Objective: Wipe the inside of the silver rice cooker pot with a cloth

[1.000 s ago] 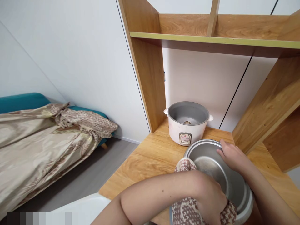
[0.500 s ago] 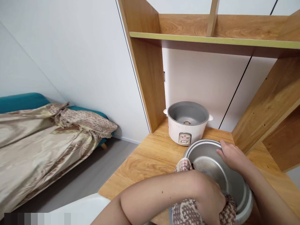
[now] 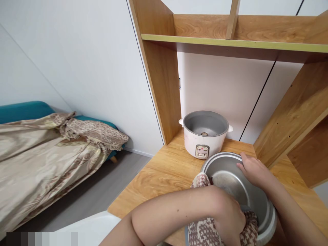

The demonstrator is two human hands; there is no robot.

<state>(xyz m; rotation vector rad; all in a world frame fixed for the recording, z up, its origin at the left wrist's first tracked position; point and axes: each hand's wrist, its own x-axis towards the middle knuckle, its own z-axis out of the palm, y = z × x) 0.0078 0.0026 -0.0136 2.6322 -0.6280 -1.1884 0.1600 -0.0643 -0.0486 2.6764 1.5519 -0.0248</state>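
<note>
Wooden desk (image 3: pixel 164 171) fills the lower middle of the frame, with a cooker (image 3: pixel 205 134) standing open behind. Over the last second I see almost no change: my left hand (image 3: pixel 228 218) shifts only slightly at lower right, closed on the cloth (image 3: pixel 205 230) pressed inside the pot (image 3: pixel 241 191). My right hand (image 3: pixel 253 171) grips the pot's far rim. The cloth's lower part is cut off and my forearm hides the pot's near side.

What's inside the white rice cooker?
The white rice cooker holds no pot: only its grey inner wall and a small round plate at the bottom show. The near part of its floor is hidden by the rim.
</note>
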